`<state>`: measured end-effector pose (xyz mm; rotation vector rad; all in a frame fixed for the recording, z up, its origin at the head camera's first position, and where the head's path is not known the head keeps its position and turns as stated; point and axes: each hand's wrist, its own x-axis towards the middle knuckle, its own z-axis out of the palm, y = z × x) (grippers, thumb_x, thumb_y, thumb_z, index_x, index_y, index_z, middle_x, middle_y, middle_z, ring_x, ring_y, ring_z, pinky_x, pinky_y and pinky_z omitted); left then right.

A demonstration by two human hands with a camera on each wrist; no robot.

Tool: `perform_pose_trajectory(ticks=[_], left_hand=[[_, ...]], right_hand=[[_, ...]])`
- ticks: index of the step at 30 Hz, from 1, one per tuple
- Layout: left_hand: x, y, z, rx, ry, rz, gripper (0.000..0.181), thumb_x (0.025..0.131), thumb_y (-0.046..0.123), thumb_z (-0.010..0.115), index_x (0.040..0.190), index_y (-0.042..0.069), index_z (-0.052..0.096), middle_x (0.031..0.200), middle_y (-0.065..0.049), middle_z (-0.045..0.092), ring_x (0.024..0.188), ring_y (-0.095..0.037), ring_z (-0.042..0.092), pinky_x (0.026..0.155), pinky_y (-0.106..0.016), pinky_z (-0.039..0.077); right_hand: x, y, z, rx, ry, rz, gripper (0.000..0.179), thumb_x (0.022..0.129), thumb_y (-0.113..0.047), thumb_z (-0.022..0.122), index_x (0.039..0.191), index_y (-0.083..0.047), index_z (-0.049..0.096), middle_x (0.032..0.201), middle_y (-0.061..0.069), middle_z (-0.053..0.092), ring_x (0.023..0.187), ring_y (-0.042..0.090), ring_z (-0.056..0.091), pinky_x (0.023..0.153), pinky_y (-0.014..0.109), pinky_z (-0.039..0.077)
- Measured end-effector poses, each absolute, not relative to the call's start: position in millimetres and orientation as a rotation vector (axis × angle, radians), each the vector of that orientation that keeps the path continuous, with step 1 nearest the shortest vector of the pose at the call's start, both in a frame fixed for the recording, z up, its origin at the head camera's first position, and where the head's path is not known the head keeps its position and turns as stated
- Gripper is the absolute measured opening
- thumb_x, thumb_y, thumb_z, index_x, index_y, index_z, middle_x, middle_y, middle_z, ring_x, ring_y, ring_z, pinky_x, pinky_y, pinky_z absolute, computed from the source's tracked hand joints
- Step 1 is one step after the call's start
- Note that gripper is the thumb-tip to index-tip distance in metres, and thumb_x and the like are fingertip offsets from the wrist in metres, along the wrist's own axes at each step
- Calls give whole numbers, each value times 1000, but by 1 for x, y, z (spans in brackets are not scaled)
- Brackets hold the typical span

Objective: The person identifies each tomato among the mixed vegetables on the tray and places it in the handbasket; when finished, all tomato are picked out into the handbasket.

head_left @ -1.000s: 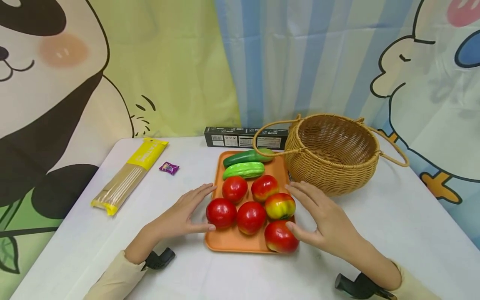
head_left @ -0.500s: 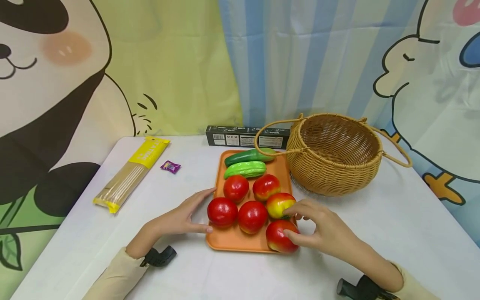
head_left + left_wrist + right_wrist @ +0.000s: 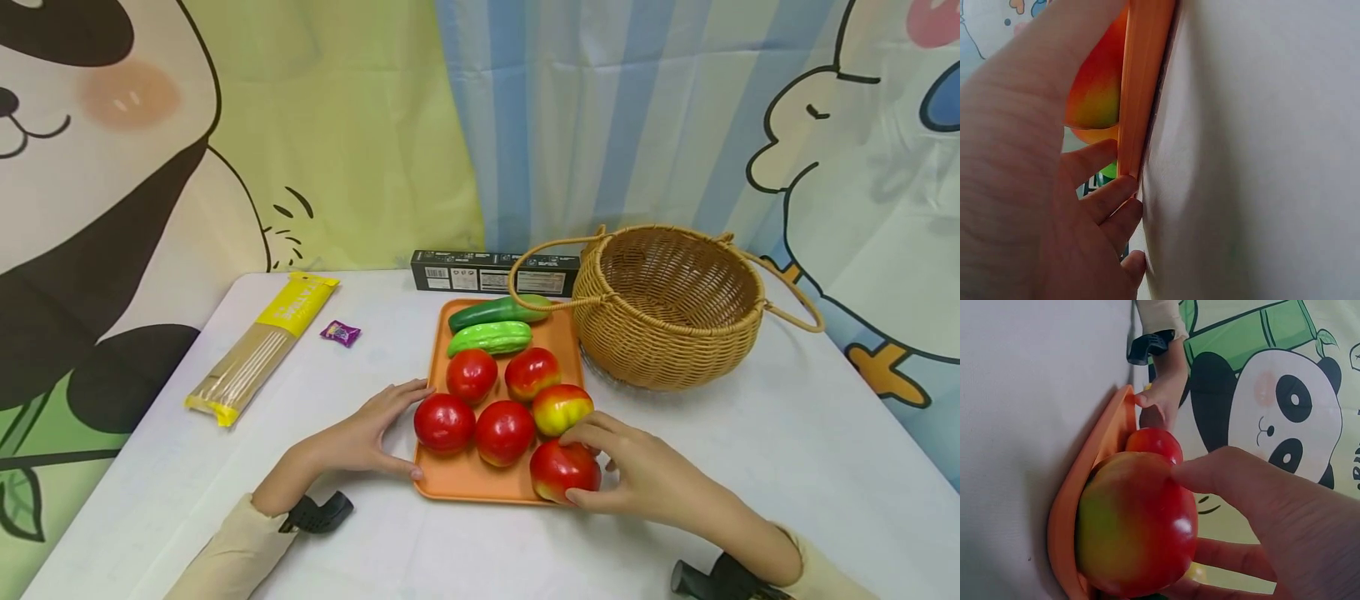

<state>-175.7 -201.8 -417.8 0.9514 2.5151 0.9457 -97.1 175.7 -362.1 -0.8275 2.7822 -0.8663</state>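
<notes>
In the head view my right hand (image 3: pixel 641 475) holds a red apple (image 3: pixel 557 471) at the near right corner of an orange tray (image 3: pixel 461 481), thumb at its near side and fingers over its far side. The right wrist view shows that apple's yellow-green underside (image 3: pixel 1107 531), still against the tray. My left hand (image 3: pixel 366 433) is spread along the tray's left rim, its fingertips (image 3: pixel 1125 184) at the rim in the left wrist view. Several other red apples (image 3: pixel 504 433) sit on the tray, one of them a yellow-red apple (image 3: pixel 558 408), behind the held one.
Beyond the apples lie a light green bumpy vegetable (image 3: pixel 489 338) and a dark green cucumber (image 3: pixel 491 312). A wicker basket (image 3: pixel 667 350) stands at the back right, its handle overhanging the tray. Behind is a black box (image 3: pixel 465 275); leftward lie a noodle pack (image 3: pixel 262 350) and a purple candy (image 3: pixel 341 333).
My right hand has come down from above the tray's right side, passed the yellow-red apple and closed round the near right apple. My left hand stays at the left rim.
</notes>
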Motion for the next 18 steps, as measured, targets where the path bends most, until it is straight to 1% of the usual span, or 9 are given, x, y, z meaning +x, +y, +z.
perform_pose_trajectory(ticks=[3, 4, 8, 11, 18], left_hand=[[-176, -202, -419, 940, 2513, 937, 99, 72, 51, 82, 151, 17, 34, 158, -12, 25, 144, -40, 20, 111, -68, 21], [-176, -202, -419, 930, 2509, 937, 99, 71, 50, 82, 151, 17, 34, 159, -11, 24, 145, -39, 19, 111, -68, 20], [-177, -202, -419, 908, 2500, 931, 100, 71, 50, 83, 152, 18, 33, 159, -9, 23, 147, -35, 17, 115, -64, 15], [-177, -202, -418, 920, 2500, 930, 101, 70, 51, 83, 151, 17, 34, 160, -9, 23, 147, -33, 17, 117, -61, 12], [-177, -203, -418, 919, 2491, 918, 101, 71, 50, 83, 152, 17, 33, 160, -9, 22, 148, -32, 15, 118, -59, 9]], right_hand=[[-98, 175, -364, -807, 2703, -925, 47, 81, -44, 78, 116, -18, 62, 114, -2, 58, 88, 8, 55, 62, 22, 54], [-98, 175, -365, -809, 2694, -928, 49, 81, -44, 78, 118, -17, 62, 114, -1, 58, 89, 8, 55, 62, 21, 54], [-97, 173, -369, -835, 2697, -922, 52, 81, -45, 78, 120, -16, 59, 112, -3, 59, 95, 9, 57, 75, 27, 56], [-97, 169, -374, -847, 2688, -942, 55, 80, -44, 79, 121, -16, 56, 116, -4, 59, 103, 11, 57, 85, 32, 55], [-96, 163, -385, -860, 2663, -999, 61, 77, -34, 83, 124, -11, 51, 118, 0, 58, 105, 14, 59, 87, 33, 55]])
